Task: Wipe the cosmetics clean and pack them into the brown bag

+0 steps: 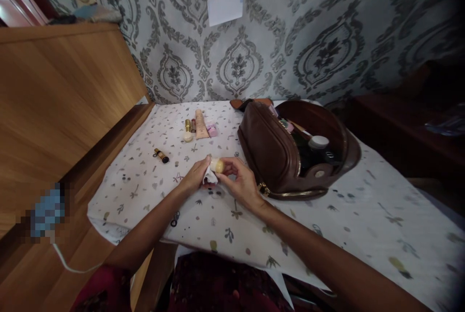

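Above the near middle of the table, my right hand [242,183] grips a small cream-and-yellow cosmetic container [217,165] between thumb and fingers. From the other side, my left hand [194,176] is closed on a crumpled white wipe [209,177], which presses against the container's left end. Just right of my hands stands an open brown leather bag [267,147]. Inside it are a white-lidded jar [318,142], a brush [301,129] and dark items that I cannot make out.
Behind my hands are a beige tube [200,125], a gold-capped bottle [188,130] and a small lilac item [211,130]. A black-and-gold item [161,155] lies to the left on the patterned tablecloth [138,176]. A wooden panel [69,70] borders the left side.
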Demonstrator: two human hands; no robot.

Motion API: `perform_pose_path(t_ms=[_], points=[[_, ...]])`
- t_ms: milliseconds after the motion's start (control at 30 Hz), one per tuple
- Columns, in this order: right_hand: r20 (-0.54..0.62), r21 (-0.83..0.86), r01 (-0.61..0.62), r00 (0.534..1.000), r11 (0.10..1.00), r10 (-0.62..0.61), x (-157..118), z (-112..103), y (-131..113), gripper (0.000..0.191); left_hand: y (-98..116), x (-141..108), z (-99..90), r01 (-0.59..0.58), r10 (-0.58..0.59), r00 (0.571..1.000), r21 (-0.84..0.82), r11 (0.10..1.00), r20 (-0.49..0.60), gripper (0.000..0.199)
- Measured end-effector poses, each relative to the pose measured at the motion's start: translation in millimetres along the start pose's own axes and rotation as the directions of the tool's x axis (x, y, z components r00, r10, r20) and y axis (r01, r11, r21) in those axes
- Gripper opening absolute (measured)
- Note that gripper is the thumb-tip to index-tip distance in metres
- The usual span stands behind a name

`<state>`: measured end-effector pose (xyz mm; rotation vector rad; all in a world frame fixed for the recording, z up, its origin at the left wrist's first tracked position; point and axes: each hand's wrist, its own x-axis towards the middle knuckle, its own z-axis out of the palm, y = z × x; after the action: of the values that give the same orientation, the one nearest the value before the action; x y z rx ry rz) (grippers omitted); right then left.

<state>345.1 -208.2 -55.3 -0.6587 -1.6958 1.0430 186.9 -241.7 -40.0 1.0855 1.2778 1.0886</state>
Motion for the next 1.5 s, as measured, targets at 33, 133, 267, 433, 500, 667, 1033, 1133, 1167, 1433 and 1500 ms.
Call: perform_pose_path(t_ms=[33,133,267,433,500,667,1033,1133,1167,1433,1500], points=[[-0.005,-0.033,0.019,1.0,0.999,-0.02,0.4,-0.8,-0.8,0.027,0.2,-0.7,0.5,-0.022,0.022,1.0,-0.012,1.0,0.004,0.063],[-0.017,-0.106,0.055,0.998,0.993,-0.057,1.3,-2.0,-3.0,0.028,1.1,-2.4,1.1,-0.082,0.082,0.996,-0.026,0.996,0.025,0.055],[-0.027,-0.165,0.068,0.997,0.984,-0.073,1.9,-2.1,-2.4,0.029,4.1,-3.5,0.5,-0.062,0.062,0.998,-0.028,0.998,0.015,0.054],[-0.039,-0.182,0.045,0.998,0.982,-0.053,1.8,-1.8,-1.0,0.03,8.5,-6.1,-0.8,-0.108,0.122,0.989,0.163,0.981,-0.079,0.049],[-0.026,-0.15,-0.015,1.0,0.989,0.011,1.1,-0.6,-2.1,0.029,10.3,-8.2,-0.6,-0.212,0.258,0.959,0.305,0.928,-0.117,0.038],[0.057,-0.06,-0.179,0.982,0.982,0.183,0.1,2.2,-5.0,0.024,11.9,-14.5,3.5,-0.393,0.52,0.853,0.602,0.695,-0.043,0.027],[0.056,-0.352,-0.001,0.998,0.936,0.022,0.9,-5.9,-2.6,0.028,4.0,-14.4,4.6,-0.41,0.498,0.863,0.692,0.594,0.084,0.057],[0.084,-0.386,-0.004,0.996,0.922,0.039,0.9,-6.7,-4.4,0.026,2.9,-13.2,3.8,-0.422,0.503,0.859,0.684,0.595,0.094,0.047],[0.091,-0.395,-0.006,0.995,0.919,0.046,0.9,-6.5,-4.7,0.025,2.9,-13.2,3.6,-0.427,0.505,0.857,0.685,0.591,0.098,0.045],[0.037,-0.42,-0.079,0.994,0.904,0.104,1.6,-3.5,-3.1,0.015,4.3,-13.6,-0.5,-0.511,0.591,0.794,0.687,0.517,0.145,0.033],[0.02,-0.378,-0.145,0.986,0.915,0.164,3.2,-3.8,-0.8,0.016,3.3,-13.2,-1.6,-0.566,0.647,0.744,0.675,0.474,0.17,0.028]])
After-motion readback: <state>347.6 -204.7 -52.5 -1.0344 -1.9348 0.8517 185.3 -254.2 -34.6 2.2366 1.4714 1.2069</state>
